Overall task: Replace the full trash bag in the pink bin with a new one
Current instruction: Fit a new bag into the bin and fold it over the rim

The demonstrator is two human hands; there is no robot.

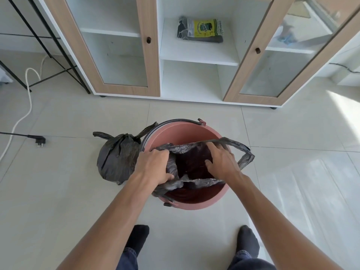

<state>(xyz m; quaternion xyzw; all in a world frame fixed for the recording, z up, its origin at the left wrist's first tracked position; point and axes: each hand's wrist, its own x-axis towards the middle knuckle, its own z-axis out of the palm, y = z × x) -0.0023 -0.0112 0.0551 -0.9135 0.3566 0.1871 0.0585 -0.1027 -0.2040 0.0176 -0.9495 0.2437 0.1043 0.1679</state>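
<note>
Gripping new bag [196,164]: left hand [155,166] clenched on its near edge, right hand [222,162] spread inside, pressing liner into pink bin [175,133].
Best stretched evenly over rim; full bag [116,160] tied, touching bin's left side.

New bag [196,148]: thin crinkled black plastic film, slight sheen. Pink bin [181,133]: smooth matt plastic. Floor [58,191] at 8 o'clock: glossy pale tile.
</note>
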